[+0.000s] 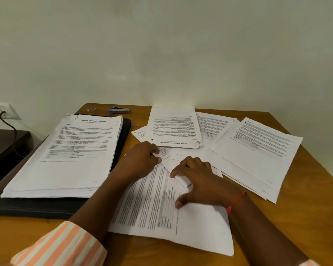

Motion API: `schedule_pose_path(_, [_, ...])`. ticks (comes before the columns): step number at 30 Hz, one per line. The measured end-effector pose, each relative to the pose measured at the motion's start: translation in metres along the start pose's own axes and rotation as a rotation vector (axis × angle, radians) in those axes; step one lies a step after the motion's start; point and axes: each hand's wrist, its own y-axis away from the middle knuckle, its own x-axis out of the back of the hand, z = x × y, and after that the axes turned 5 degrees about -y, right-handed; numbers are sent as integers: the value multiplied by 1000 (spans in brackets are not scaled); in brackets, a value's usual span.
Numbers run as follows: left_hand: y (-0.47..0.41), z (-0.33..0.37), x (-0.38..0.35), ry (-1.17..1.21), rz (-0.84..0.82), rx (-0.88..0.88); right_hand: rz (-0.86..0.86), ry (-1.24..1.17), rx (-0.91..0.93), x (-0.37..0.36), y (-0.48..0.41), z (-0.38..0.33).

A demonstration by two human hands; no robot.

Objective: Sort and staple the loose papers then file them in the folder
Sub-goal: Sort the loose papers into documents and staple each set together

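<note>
While the sorting is plainly unfinished, both hands are down among the loose sheets at the near middle of the tabletop (306, 217). Nearest the camera lies a printed sheet (171, 217) turned sideways, its text running away from the person. The right hand (198, 181) rests on it with fingers spread and thumb planted on the page, gripping nothing; I judge it is pinning the sheet so it will not slide while the other hand works. The left hand (142, 160), just beyond, has its fingertips pressed on the corner of a smaller sheet (164, 152) tucked under the others, apparently to draw it free; whether it pinches the paper or only presses it I cannot tell.

Farther out, the unsorted papers fan across the right half: a spread pile (258, 150) at the right, and an upside-down stack (173, 127) behind the hands, its worn corner overlapping its neighbours. They look spread so that headings can be read.

To the left a thick, squared stack of papers (69, 150) sits on the black folder (46, 206), which lies flat beneath it, probably as the collecting place. At the far edge the stapler (120, 110) lies untouched, well apart from the hands.
</note>
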Motion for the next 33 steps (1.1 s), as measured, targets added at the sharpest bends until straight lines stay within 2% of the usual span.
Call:
schedule_pose_path(9, [1,3,-1,-82,-49,-65,244,34,-151,-1,-12,19])
schedule_pose_path(13, [4,7,-2,-95,-30,-93,285,80,-182,-2,-17,26])
schedule_pose_path(15, [5,9,-2,-76,-11,-94,491,-7,-184,2,-27,29])
schedule_pose_path(17, [5,10,-2,-55,1,-79,699,-88,-288,12,-41,35])
schedule_pose_path(20, [6,13,-2,-39,6,-63,664,74,-529,16,-63,47])
schedule_pose_path(22, [7,11,-3,-19,23,-66,633,119,-593,12,-72,50])
schedule_pose_path(25, [6,7,-4,-28,37,-89,632,113,-594,7,-82,50])
schedule_pose_path(30, [4,8,-5,-47,28,-122,673,-193,-526,8,-83,53])
schedule_pose_path(33, [8,12,-5,-18,35,-130,718,-170,-560,8,-80,55])
